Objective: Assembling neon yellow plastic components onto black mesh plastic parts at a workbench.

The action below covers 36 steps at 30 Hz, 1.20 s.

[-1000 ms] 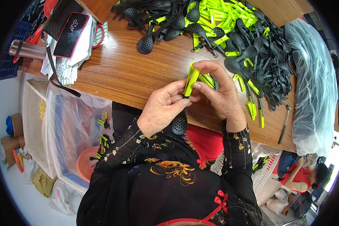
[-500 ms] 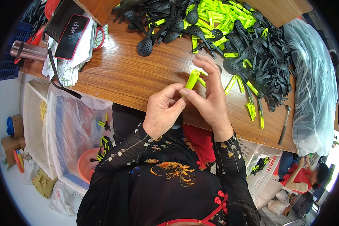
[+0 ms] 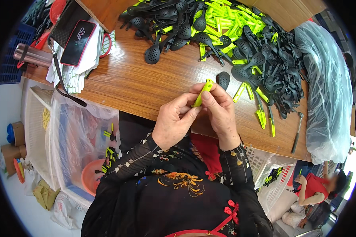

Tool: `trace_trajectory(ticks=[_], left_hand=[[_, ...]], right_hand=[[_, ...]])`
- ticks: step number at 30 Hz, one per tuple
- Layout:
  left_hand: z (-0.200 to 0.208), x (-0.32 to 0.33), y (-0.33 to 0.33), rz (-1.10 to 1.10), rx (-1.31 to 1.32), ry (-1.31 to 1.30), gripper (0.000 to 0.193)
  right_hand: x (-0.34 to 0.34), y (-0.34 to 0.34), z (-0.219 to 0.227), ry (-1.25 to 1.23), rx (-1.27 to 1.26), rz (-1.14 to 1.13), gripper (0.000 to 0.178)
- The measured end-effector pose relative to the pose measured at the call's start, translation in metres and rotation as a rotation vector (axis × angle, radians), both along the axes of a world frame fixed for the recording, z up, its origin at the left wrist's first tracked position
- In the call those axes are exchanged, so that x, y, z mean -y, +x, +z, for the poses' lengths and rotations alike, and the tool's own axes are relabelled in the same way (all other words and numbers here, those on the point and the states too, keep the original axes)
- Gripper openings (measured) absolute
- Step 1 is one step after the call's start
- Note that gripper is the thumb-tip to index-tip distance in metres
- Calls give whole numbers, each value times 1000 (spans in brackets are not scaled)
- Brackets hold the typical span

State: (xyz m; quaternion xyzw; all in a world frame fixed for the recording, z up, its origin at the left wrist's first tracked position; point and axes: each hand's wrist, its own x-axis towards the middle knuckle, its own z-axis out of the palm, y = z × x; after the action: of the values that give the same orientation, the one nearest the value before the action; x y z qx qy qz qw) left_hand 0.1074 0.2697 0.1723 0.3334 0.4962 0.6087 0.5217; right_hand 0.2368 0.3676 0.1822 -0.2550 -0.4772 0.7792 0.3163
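A lime-green utensil handle point(image 3: 203, 94) stands tilted between my two hands, just over the table's near edge. My left hand point(image 3: 173, 120) closes round its lower end, fingers bent and thumb pressed in. With thumb and fingers, my right hand point(image 3: 221, 113) grips the same handle higher up. Whether a black spoon shaft sits inside it is hidden by my fingers. Just beyond my right fingers lies a black spoon head point(image 3: 224, 79) on the wood. To the right rest some loose green handles point(image 3: 239, 92) and black spoons with green handles point(image 3: 261, 118).
A heap of black perforated spoons point(image 3: 267, 59) and green handles point(image 3: 229, 17) covers the table's far right. Beside it lie a small hammer point(image 3: 298, 132) and clear plastic sheeting point(image 3: 326, 91). A phone point(image 3: 78, 42) and steel flask point(image 3: 32, 54) sit left. A co-worker point(image 3: 314, 185) is at right.
My right fingers, raised and spread before, have come down and closed on the green handle. The handle has shifted slightly, and the spoon head beyond my hand now shows.
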Motion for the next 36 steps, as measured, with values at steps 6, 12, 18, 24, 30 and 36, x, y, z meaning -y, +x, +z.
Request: trace_trajectory(ticks=[6, 12, 18, 24, 30, 36], left_hand=[[15, 1, 11, 36, 42, 21, 32], [17, 11, -3, 101, -489, 102, 21], [14, 13, -17, -38, 264, -45, 26], [13, 11, -16, -35, 712, 127, 30], [17, 15, -4, -67, 591, 296, 29], [21, 16, -2, -60, 298, 339, 21]], right_hand=[[-8, 9, 22, 229, 125, -13, 21], [7, 6, 7, 239, -38, 15, 21], [11, 6, 21, -79, -82, 57, 53], [27, 19, 5, 315, 174, -112, 36], [33, 17, 29, 813, 319, -145, 35], [33, 29, 48, 871, 345, -139, 30]])
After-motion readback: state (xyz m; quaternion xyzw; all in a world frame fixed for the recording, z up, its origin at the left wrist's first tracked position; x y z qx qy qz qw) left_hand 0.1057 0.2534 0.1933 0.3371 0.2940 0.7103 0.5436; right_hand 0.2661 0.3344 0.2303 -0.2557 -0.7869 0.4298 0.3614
